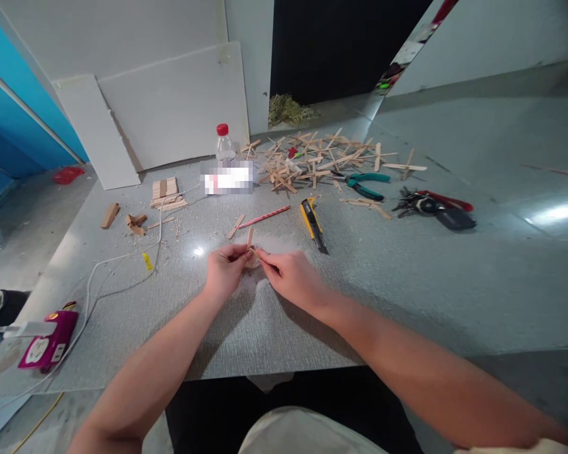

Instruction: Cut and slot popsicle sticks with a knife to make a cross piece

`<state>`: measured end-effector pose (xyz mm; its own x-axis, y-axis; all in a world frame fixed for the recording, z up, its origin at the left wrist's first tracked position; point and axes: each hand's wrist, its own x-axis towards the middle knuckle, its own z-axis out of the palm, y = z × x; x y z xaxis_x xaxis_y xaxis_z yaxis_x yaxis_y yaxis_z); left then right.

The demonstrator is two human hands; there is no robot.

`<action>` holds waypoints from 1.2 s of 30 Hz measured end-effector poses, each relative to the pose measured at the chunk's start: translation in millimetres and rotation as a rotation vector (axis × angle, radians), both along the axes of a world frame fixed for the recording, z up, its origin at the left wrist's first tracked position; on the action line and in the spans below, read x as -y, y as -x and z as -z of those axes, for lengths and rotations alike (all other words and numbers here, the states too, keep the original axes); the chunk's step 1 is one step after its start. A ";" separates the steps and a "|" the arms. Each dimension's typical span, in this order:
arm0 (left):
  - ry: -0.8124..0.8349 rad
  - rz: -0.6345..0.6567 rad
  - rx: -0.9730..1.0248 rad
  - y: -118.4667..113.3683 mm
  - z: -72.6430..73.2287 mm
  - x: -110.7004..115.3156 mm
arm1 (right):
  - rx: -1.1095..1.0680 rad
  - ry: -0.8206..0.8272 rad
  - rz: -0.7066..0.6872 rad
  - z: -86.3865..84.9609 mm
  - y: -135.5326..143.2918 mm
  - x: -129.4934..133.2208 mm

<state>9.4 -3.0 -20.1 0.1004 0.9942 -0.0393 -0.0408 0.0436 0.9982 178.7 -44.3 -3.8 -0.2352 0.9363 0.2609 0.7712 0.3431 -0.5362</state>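
Left hand and right hand pinch one wooden stick over the tabletop; light, stiff, likely brittle: grip near its ends

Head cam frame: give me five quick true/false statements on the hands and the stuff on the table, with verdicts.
1. Both hands, left hand and right hand, meet on a small wooden stick. True.
2. The yellow utility knife is held in the right hand. False: it lies on the table, apart from both hands.
3. The bottle has a red cap. True.
4. The green-handled pliers lie beside the pile of stick crosses. True.
5. The pink power strip sits at the table's far right. False: it is at the near left edge.
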 end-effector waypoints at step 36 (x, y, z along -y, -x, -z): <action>-0.217 0.063 -0.328 -3.7 4.9 5.9 | -0.031 0.213 0.011 -24.2 -9.2 -8.1</action>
<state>13.1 -8.9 -24.9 0.1782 0.9752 0.1309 0.2779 -0.1775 0.9441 187.9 -36.2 20.3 -0.2193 0.9736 0.0641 0.7562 0.2111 -0.6194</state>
